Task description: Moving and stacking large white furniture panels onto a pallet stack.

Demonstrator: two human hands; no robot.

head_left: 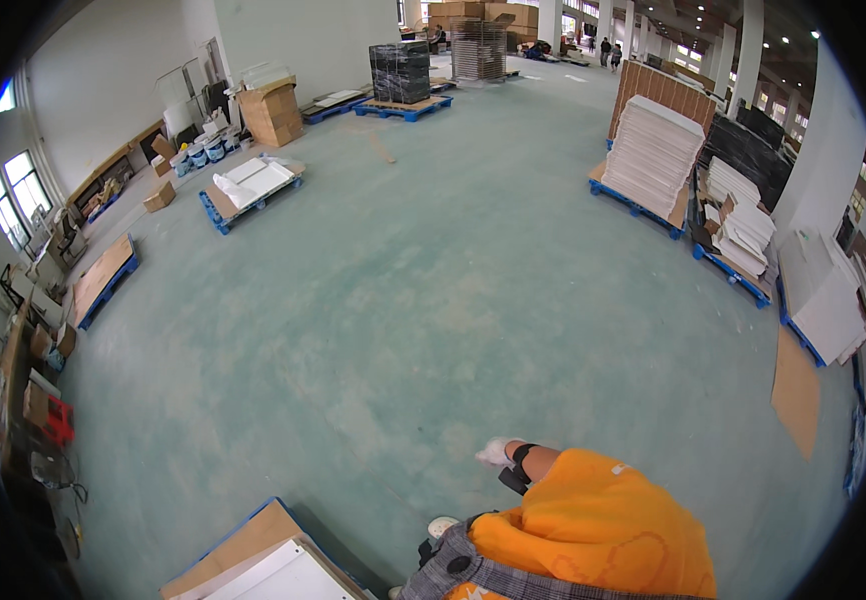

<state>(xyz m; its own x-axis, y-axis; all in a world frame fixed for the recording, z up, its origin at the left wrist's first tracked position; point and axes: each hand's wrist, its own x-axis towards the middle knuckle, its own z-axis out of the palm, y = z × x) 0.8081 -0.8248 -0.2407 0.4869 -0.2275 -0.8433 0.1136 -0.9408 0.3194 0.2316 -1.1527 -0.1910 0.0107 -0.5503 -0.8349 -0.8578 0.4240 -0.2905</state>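
Observation:
My right hand [496,453] wears a white glove and hangs over the green floor at the lower middle. Its arm is in an orange sleeve [593,530], with a black strap round the wrist. The fingers are too small and unclear to show whether they are closed, and I make out no object in them. My left hand is out of the picture. Nearby at the lower left, white panels [288,575] lie on a brown sheet over a blue-edged pallet, apart from my right hand. A white shoe [441,526] shows beside the grey plaid cloth at my waist.
Tall stacked white sheets [653,155] stand on a blue pallet at the right, with more white pieces [743,235] beside them. Leftward are a pallet with white panels [258,180] and a board-topped pallet [103,280]. A black-wrapped stack [400,72] stands far back.

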